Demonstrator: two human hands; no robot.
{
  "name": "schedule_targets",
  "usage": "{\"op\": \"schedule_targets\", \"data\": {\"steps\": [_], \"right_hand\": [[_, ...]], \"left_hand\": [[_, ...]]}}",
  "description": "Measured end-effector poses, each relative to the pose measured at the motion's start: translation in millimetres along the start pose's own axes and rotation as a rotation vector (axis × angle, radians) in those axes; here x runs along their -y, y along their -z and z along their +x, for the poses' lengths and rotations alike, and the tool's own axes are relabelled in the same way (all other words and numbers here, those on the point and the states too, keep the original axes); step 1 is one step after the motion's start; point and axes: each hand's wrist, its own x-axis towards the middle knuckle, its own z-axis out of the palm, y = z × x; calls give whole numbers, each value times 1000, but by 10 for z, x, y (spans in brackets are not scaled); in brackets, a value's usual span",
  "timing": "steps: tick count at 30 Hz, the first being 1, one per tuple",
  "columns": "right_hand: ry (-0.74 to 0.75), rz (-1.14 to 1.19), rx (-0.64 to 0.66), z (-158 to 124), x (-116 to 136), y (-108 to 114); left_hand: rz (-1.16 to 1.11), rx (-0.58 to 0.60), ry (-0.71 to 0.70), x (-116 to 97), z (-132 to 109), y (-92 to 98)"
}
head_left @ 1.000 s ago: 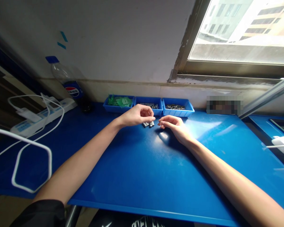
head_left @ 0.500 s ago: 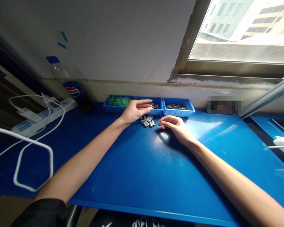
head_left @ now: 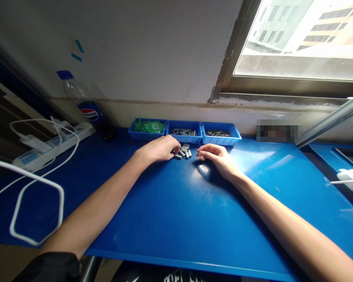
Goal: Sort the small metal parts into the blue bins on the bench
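- metal pieces (head_left: 182, 151): a small heap of short grey sleeves lies on the blue table (head_left: 194, 203), just in front of the middle tray (head_left: 184, 138) and between the two hands
- left hand (head_left: 158, 149): palm down at the heap's left edge; its fingers (head_left: 173, 145) are bent onto the nearest pieces and touch them; whether they have one pinched I cannot tell, as the knuckles hide the tips
- right hand (head_left: 216, 156): rests on the table just right of the heap, apart from it; its fingers are loosely curled and relaxed, with nothing seen between them
- handling, as a judgement: the pieces are small, round and smooth, so they likely roll on the slick table; a light pinch on one piece at the heap's rim would suit better than a sweep; the right hand sits well placed to block strays
- trays: three blue trays stand side by side against the wall; the left tray (head_left: 134, 135) holds green parts, the middle one more grey pieces, the right tray (head_left: 235, 138) thin dark pins
- farther left: a bottle (head_left: 85, 102), a power strip (head_left: 51, 144) and a white cable (head_left: 35, 178)
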Motion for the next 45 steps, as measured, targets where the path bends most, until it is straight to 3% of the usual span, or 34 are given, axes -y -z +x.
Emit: {"op": "schedule_targets", "data": {"steps": [5, 9, 16, 24, 31, 36, 38, 41, 45], "right_hand": [[-3, 14, 1, 3, -9, 3], [-6, 13, 0, 4, 10, 0], [-14, 17, -7, -4, 52, -15], [-2, 10, 3, 8, 34, 1], [-3, 13, 4, -8, 38, -7], [-11, 31, 1, -6, 33, -9], [-15, 30, -1, -4, 30, -8], [-12, 20, 2, -2, 37, -8], [-15, 2, -6, -5, 54, -18]], "left_hand": [[52, -34, 72, -62, -31, 35], [-3, -143, 94, -114, -52, 96], [-418, -336, -148, -188, -2, 61], [-584, -269, -174, -238, -8, 58], [-721, -244, -97, -162, 26, -14], [-763, -568, -58, -75, 133, -114], [-741, -620, -74, -27, 149, -113], [-496, -547, -98, 37, 119, -65], [-56, -243, -93, 67, 56, -22]]}}
